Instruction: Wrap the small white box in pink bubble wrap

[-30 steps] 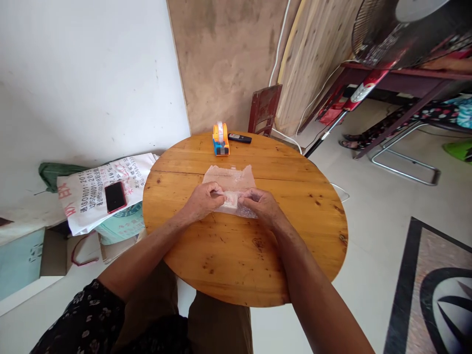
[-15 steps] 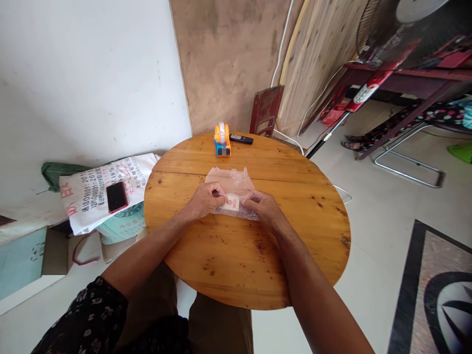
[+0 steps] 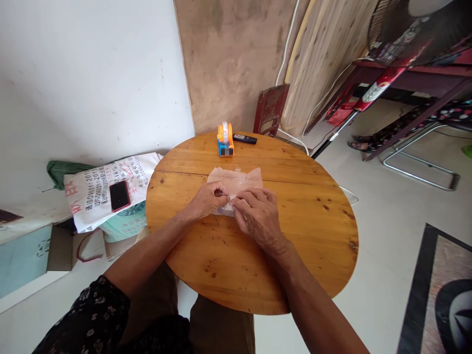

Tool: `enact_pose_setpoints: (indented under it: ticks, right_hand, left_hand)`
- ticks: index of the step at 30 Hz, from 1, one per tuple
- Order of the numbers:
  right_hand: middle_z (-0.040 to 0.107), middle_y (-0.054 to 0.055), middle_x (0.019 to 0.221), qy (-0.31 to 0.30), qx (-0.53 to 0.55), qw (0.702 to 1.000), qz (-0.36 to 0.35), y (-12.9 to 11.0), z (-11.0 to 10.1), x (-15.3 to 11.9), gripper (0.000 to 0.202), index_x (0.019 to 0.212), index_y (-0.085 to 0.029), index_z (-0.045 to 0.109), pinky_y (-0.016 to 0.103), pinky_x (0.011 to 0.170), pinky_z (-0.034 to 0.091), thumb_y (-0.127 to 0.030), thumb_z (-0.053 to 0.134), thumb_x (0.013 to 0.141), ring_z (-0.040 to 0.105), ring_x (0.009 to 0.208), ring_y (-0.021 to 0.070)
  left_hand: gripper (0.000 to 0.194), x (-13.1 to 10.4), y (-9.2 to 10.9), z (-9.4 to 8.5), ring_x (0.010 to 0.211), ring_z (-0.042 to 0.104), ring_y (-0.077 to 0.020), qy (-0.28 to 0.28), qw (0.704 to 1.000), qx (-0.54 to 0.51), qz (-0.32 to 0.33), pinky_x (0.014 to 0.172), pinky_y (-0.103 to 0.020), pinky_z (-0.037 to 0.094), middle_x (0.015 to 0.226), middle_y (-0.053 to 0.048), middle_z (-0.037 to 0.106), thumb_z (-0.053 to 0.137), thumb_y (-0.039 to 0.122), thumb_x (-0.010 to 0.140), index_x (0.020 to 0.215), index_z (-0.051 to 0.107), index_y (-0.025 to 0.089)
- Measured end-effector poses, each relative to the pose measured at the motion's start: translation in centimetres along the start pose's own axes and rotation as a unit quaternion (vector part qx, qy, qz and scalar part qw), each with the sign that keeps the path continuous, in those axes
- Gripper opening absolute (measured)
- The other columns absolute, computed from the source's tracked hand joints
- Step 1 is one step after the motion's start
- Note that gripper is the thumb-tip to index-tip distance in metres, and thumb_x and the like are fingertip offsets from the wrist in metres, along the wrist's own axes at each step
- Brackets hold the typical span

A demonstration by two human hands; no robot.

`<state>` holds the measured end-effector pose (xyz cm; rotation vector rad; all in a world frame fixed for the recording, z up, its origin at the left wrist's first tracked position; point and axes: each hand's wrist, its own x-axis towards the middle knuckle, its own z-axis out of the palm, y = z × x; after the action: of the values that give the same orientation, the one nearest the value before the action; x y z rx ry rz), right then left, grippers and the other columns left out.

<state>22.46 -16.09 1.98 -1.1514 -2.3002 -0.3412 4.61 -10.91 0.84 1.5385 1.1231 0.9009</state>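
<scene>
A sheet of clear bubble wrap (image 3: 236, 178) lies on the round wooden table (image 3: 228, 260) in front of me. My left hand (image 3: 211, 199) pinches the wrap's near left part between thumb and fingertips. Across from it, my right hand (image 3: 258, 214) reaches over the near part, its fingertips meeting the left ones at the middle. The small white item with red print on the wrap is now mostly covered by my right hand. What exactly lies between the right fingertips is too small to make out.
An orange and blue tape dispenser (image 3: 225, 140) and a black remote-like object (image 3: 245, 139) stand at the table's far edge. Left of the table, a phone (image 3: 120, 195) rests on a printed white sack (image 3: 92, 196). A wooden chair (image 3: 271, 108) stands behind; a fan (image 3: 383, 88) and a seated person's legs (image 3: 387, 130) are at right.
My right hand has moved left and turned over the near part of the wrap, hiding the white item. My left hand stays pinched nearly in place. The view has shifted slightly.
</scene>
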Motion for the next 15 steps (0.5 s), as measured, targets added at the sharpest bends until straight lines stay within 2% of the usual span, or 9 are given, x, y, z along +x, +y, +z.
enact_pose_setpoints:
  ticks: [4,9,15]
  right_hand:
    - [0.071,0.006,0.1,-0.066,0.007,0.998,-0.015,0.0,0.5,0.0,0.016,0.098,-0.02,0.067,0.039,0.096,0.026,-0.028,0.055,0.092,0.053,0.099,0.0236]
    - [0.07,0.008,0.104,-0.098,-0.013,0.995,0.005,-0.1,0.5,0.1,0.021,0.108,-0.02,0.066,0.04,0.095,0.025,-0.025,0.054,0.091,0.052,0.098,0.0244]
    - [0.066,0.008,0.104,-0.124,-0.062,0.99,0.009,-0.8,0.6,0.3,0.031,0.119,-0.025,0.064,0.041,0.095,0.024,-0.019,0.048,0.092,0.05,0.096,0.0245]
  left_hand:
    - [0.012,0.4,0.1,-0.6,0.058,0.046,-0.0077,-0.029,1.0,0.01,0.002,0.056,-0.019,0.037,0.062,0.005,0.053,0.064,0.024,0.066,0.072,0.058,0.016]
    - [0.024,0.4,-0.4,-2.6,0.065,0.052,-0.0098,-0.062,0.997,0.043,-0.002,0.062,-0.021,0.041,0.07,0.004,0.058,0.069,0.025,0.065,0.086,0.062,0.015]
    - [0.022,0.2,-1.6,-5.1,0.05,0.044,-0.0075,-0.034,0.992,0.116,-0.031,0.051,-0.019,0.032,0.056,0.008,0.049,0.066,0.024,0.067,0.087,0.063,0.015]
